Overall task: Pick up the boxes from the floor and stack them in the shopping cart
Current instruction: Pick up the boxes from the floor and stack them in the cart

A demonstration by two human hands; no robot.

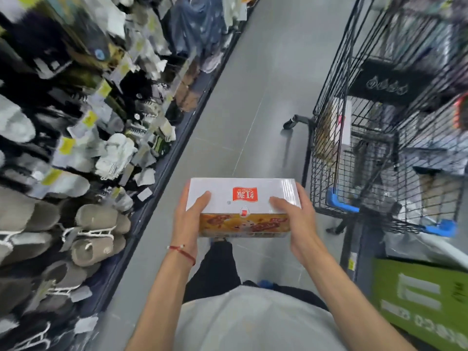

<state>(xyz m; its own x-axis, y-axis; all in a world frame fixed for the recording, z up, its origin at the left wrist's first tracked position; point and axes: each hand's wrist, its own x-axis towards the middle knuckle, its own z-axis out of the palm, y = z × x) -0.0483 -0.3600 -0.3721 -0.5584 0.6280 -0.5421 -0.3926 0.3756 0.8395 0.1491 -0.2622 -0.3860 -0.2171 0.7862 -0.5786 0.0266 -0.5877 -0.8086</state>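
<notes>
Both of my hands clasp one white rectangular cardboard box [243,196] with a red logo on its top and an orange pictured front. My left hand [188,219] curls round its left end with the thumb laid on top, and my right hand [296,224] does the same at the right end. I hold the box level in front of my body, in the air above the grey floor [266,97]. A red string bracelet [183,252] circles my left wrist. To my right, near the box but not touching it, stands the black wire shopping cart [354,158] with blue corner bumpers [339,201]. Through its mesh another pale box [329,127] seems to stand on edge, though blur hides the details. Shelves of grey slippers and socks [96,224] line my left, and a green printed carton [417,300] sits at lower right.
</notes>
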